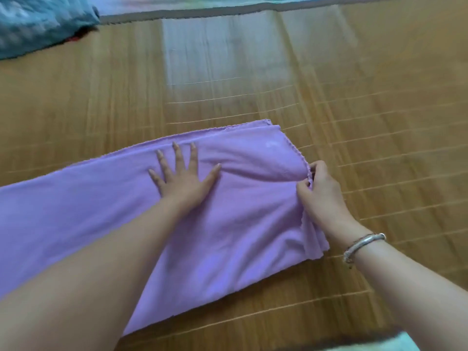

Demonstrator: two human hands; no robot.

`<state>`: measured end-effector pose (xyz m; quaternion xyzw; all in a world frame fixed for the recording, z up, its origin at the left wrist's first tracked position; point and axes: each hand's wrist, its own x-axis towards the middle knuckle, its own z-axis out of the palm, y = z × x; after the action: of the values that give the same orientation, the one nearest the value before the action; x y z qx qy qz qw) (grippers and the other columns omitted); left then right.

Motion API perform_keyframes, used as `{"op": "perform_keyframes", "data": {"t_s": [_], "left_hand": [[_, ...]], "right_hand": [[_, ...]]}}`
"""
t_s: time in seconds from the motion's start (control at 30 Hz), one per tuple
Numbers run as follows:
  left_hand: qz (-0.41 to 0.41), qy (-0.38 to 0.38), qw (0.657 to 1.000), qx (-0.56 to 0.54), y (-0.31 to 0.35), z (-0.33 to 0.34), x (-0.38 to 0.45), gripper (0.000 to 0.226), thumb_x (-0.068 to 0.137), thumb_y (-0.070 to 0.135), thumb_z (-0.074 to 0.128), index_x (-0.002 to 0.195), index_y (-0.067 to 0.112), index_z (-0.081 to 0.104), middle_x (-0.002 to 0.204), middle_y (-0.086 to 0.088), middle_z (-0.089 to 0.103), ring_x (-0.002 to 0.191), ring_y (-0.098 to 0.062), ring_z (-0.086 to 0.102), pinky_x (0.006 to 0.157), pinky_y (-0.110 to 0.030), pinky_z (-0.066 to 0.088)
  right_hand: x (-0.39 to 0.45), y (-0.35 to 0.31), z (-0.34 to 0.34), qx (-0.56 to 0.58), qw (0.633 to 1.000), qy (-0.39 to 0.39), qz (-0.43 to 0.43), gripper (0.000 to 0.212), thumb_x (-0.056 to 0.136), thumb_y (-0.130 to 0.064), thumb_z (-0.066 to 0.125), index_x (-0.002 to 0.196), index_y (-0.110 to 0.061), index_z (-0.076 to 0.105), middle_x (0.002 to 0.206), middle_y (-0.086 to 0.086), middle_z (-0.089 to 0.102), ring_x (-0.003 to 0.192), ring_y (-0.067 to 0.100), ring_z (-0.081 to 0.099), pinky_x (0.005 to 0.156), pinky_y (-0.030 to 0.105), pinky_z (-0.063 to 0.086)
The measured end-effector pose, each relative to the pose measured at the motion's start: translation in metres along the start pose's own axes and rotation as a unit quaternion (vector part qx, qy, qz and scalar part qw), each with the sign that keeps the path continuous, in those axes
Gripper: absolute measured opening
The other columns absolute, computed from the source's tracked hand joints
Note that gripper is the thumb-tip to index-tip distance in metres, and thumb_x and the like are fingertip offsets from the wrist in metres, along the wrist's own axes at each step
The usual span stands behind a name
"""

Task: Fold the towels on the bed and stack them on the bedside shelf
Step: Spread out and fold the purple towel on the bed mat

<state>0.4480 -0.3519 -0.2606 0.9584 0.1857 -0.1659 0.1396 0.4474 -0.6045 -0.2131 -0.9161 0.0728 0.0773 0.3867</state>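
Observation:
A lilac towel [238,224] lies folded lengthwise across a bamboo mat [379,110] on the bed, running from the left edge to the right of centre. My left hand [183,173] lies flat on its middle with the fingers spread, pressing it down. My right hand [320,191] pinches the stacked layers at the towel's right edge, where the fabric bunches up slightly. The bedside shelf is out of view.
A blue-grey fluffy cloth [43,21] is heaped at the far left corner. A pale multicoloured sheet [228,2] runs along the mat's far edge. A pale green piece of fabric [395,343] shows at the bottom right. A silver bracelet circles my right wrist.

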Motion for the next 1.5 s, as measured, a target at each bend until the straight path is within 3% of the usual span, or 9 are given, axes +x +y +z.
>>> {"op": "perform_keyframes", "data": {"t_s": [0.13,0.3,0.53,0.7,0.9,1.13,1.2,1.3,1.5], "left_hand": [[0.148,-0.060,0.987,0.007,0.090,0.011,0.001,0.084,0.087,0.071,0.033,0.151,0.036,-0.008,0.158,0.004,-0.022,0.145,-0.030,-0.020,0.114,-0.057,-0.008],[0.212,0.023,0.976,-0.032,0.147,0.041,-0.065,0.072,0.093,0.036,0.044,0.152,0.032,0.003,0.159,0.008,-0.017,0.147,-0.026,-0.014,0.116,-0.055,-0.004],[0.190,-0.041,0.980,-0.042,0.137,0.092,-0.115,0.079,0.088,0.066,0.035,0.149,0.041,-0.009,0.156,0.016,-0.024,0.142,-0.019,-0.029,0.113,-0.055,-0.015],[0.169,-0.077,0.983,-0.007,0.143,0.097,-0.105,0.099,0.072,0.086,0.031,0.145,0.044,-0.021,0.151,0.018,-0.033,0.140,-0.020,-0.034,0.110,-0.054,-0.018],[0.179,-0.077,0.981,0.009,0.145,0.097,-0.105,0.111,0.061,0.094,0.030,0.141,0.043,-0.029,0.149,0.012,-0.040,0.138,-0.026,-0.036,0.111,-0.059,-0.017],[0.353,-0.068,0.932,-0.047,0.184,0.106,-0.146,0.061,0.090,0.059,0.042,0.146,0.044,0.025,0.160,0.007,-0.012,0.144,-0.030,-0.023,0.114,-0.058,-0.010],[0.369,-0.153,0.899,-0.183,0.196,0.104,-0.151,0.043,0.096,0.023,0.040,0.137,0.035,0.049,0.159,0.007,0.015,0.146,-0.021,-0.016,0.118,-0.045,-0.006],[0.238,-0.148,0.839,-0.467,0.187,0.081,-0.140,0.061,0.082,-0.002,0.031,0.132,0.022,0.055,0.129,0.008,0.056,0.133,-0.011,0.039,0.106,-0.022,0.030],[0.304,0.000,0.902,-0.306,0.053,0.067,-0.140,0.046,0.087,0.011,0.045,0.133,0.013,0.053,0.142,-0.002,0.049,0.134,-0.014,0.041,0.111,-0.025,0.029]], "right_hand": [[-0.018,0.064,-0.053,0.003,0.997,0.071,0.040,0.034,0.085,-0.011,0.058,0.115,-0.006,0.042,0.097,0.006,0.055,0.096,0.031,0.055,0.083,0.036,0.041],[-0.088,0.099,-0.052,-0.109,0.982,0.128,0.081,0.066,0.062,-0.039,0.070,0.113,-0.009,0.041,0.114,0.010,0.043,0.108,0.031,0.044,0.092,0.041,0.040],[-0.141,0.110,-0.011,-0.219,0.966,0.133,0.006,0.048,0.057,-0.029,0.066,0.100,-0.020,0.047,0.104,0.002,0.048,0.092,0.028,0.051,0.074,0.041,0.048],[-0.119,0.128,-0.030,0.002,0.989,0.143,0.031,0.018,0.072,-0.001,0.055,0.083,-0.016,0.054,0.090,0.000,0.053,0.079,0.024,0.053,0.068,0.036,0.043],[-0.124,0.146,-0.064,0.175,0.971,0.151,0.058,0.032,0.063,-0.001,0.034,0.048,-0.026,0.048,0.059,-0.006,0.052,0.068,0.021,0.049,0.066,0.031,0.036],[-0.142,0.141,-0.050,0.039,0.994,0.091,0.054,0.028,0.081,-0.035,0.062,0.093,-0.014,0.049,0.090,0.000,0.054,0.092,0.021,0.047,0.083,0.031,0.039],[-0.139,0.140,-0.046,-0.008,0.989,0.128,0.069,0.021,0.082,-0.018,0.063,0.091,-0.012,0.045,0.090,0.005,0.053,0.092,0.026,0.048,0.082,0.034,0.039],[-0.139,0.137,-0.054,-0.036,0.976,0.192,0.100,0.029,0.072,0.009,0.050,0.089,-0.013,0.041,0.092,0.007,0.047,0.093,0.034,0.049,0.080,0.035,0.037],[-0.165,0.090,-0.025,-0.192,0.964,0.082,-0.165,0.043,0.063,0.000,0.055,0.104,-0.014,0.049,0.106,0.004,0.053,0.096,0.024,0.046,0.084,0.031,0.037]]}}
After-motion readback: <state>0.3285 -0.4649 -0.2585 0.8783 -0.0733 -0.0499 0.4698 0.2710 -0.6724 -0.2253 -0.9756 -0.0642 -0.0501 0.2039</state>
